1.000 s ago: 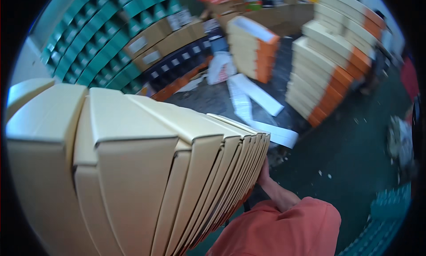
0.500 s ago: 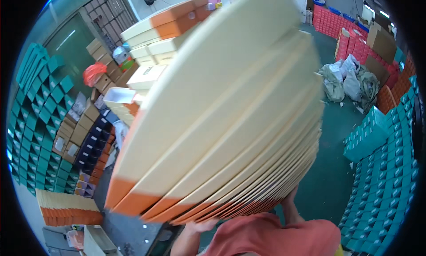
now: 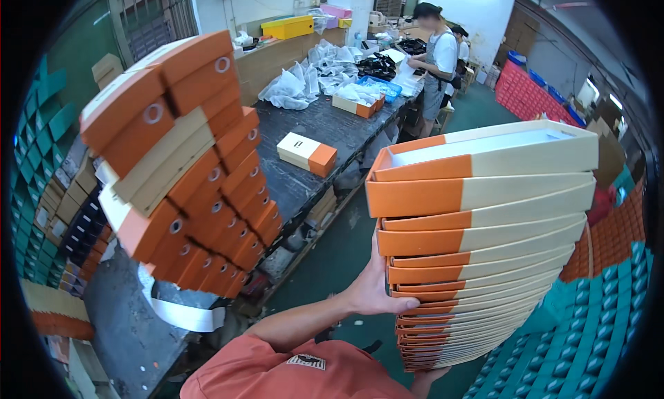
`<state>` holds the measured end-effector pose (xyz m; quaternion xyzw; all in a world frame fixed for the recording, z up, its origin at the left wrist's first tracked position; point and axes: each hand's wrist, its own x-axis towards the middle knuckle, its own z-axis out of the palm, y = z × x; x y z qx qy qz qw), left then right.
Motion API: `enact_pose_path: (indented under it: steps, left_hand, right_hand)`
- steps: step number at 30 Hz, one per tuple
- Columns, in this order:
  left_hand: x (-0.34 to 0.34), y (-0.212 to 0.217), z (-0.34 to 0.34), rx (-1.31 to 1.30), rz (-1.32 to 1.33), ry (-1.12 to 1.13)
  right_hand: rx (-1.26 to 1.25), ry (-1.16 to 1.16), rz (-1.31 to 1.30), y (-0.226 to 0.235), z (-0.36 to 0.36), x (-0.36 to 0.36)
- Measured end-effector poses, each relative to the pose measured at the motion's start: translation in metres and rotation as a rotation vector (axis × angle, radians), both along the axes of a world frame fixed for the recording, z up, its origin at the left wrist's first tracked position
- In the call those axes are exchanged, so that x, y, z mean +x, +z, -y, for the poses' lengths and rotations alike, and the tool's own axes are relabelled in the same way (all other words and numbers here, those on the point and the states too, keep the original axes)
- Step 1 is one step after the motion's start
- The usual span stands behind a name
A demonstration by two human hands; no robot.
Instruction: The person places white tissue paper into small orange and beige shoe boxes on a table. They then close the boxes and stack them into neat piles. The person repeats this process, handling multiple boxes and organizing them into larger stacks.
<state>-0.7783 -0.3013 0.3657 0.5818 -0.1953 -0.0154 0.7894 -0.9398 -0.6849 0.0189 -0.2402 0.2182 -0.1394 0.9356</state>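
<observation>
A tall stack of open cardboard shoe boxes (image 3: 529,184), orange at one end and cream at the other, rises on my right. They sit nested in each other, and the top one shows its white inside. My left hand (image 3: 379,288) presses against the orange end of the stack, thumb out along its side and fingers partly hidden by the boxes. Under the stack's bottom, my right hand (image 3: 430,377) supports it, mostly covered by the boxes.
Closed orange shoe boxes (image 3: 197,184) are piled on the dark workbench (image 3: 266,139) at left, with a single shoe box (image 3: 306,154) beyond. Two people (image 3: 440,56) work at the far end. Teal boxes (image 3: 581,337) line the right side.
The box stack, which filled the middle of the view, now stands to the right with its orange end toward the bench. My view has turned, showing the bench and the people.
</observation>
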Motion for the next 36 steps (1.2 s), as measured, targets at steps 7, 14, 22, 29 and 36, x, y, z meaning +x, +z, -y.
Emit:
enact_pose_path:
  steps: [7,14,22,29,36]
  left_hand:
    - [0.222,0.010,-0.052,-0.006,0.153,-0.058]
    - [0.374,0.061,-0.137,-0.076,0.182,0.334]
    - [0.449,0.068,-0.267,0.199,0.289,0.921]
    - [0.495,0.076,-0.347,0.405,0.096,1.733]
    - [0.549,0.150,-0.454,0.923,0.003,2.451]
  right_hand:
    - [-0.042,-0.013,0.018,-0.001,-0.022,0.243]
    - [0.033,0.275,-0.072,0.043,-0.106,0.564]
    - [0.007,0.837,0.067,0.079,-0.355,0.892]
    - [-0.057,1.338,0.076,0.070,-0.648,1.033]
    - [0.022,1.993,-0.129,0.059,-0.928,0.958]
